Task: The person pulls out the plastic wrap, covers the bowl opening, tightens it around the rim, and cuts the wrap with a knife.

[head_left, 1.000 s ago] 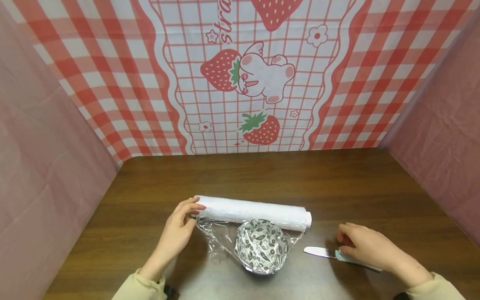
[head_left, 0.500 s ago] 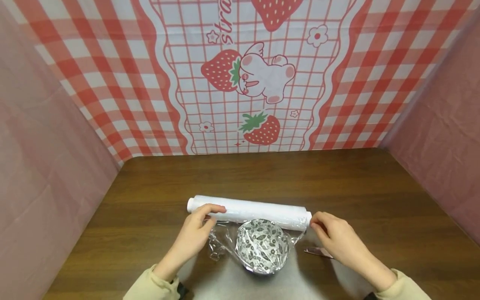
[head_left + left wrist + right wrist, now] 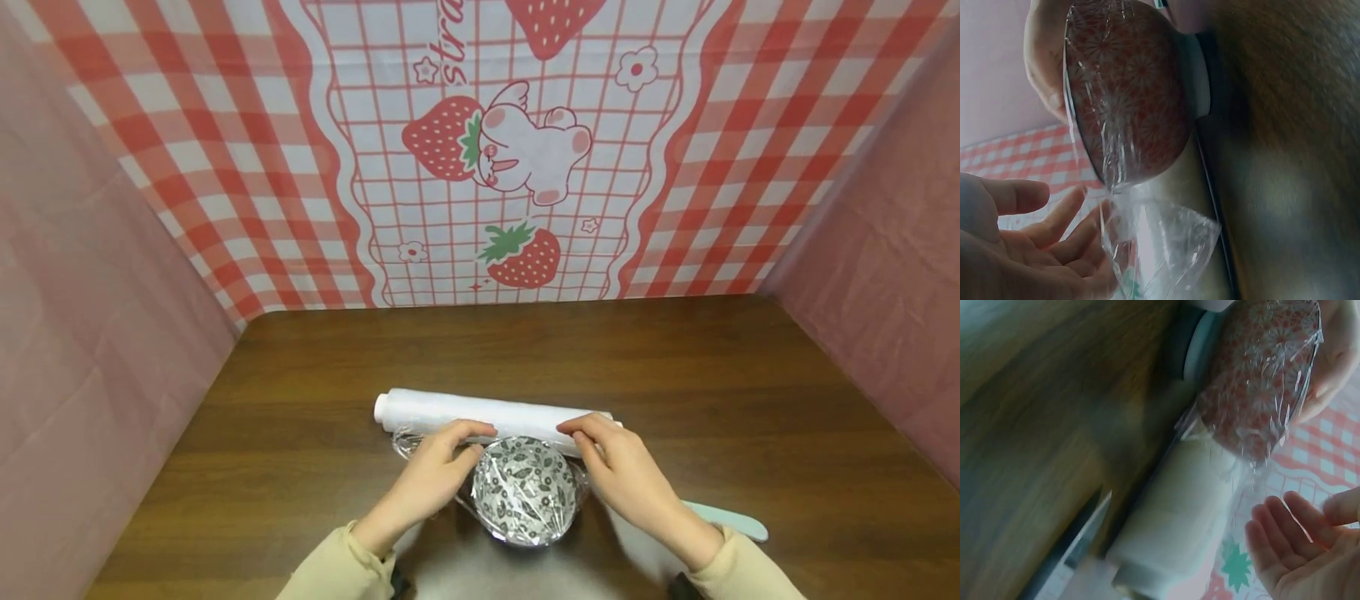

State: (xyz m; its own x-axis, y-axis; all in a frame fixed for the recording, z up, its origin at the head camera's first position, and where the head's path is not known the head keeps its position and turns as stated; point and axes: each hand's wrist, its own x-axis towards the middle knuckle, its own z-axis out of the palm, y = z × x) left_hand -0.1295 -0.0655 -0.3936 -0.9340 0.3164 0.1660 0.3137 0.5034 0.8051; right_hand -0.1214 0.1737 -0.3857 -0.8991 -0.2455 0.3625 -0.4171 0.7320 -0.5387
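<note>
A round bowl (image 3: 525, 492) with clear plastic wrap stretched over its top stands on the table; inside it shows a dark leaf pattern, and outside a red flower pattern in both wrist views. Behind it lies the white roll of plastic wrap (image 3: 457, 410). My left hand (image 3: 435, 468) is at the bowl's upper left edge, fingers extended and thumb apart, with loose film (image 3: 1172, 244) by its fingertips in the left wrist view. On the other side, my right hand (image 3: 626, 467) reaches over the roll's right part, fingers gently bent, gripping nothing.
A knife with a pale green handle (image 3: 731, 521) lies right of the bowl, its blade hidden beneath my right forearm in the head view; the blade (image 3: 1088, 528) shows in the right wrist view. A checked strawberry cloth (image 3: 517, 150) hangs behind the wooden table (image 3: 300, 358).
My right hand has come left from above the knife to the roll and the bowl's right side. My left hand has moved right from the roll's left end to the bowl's edge.
</note>
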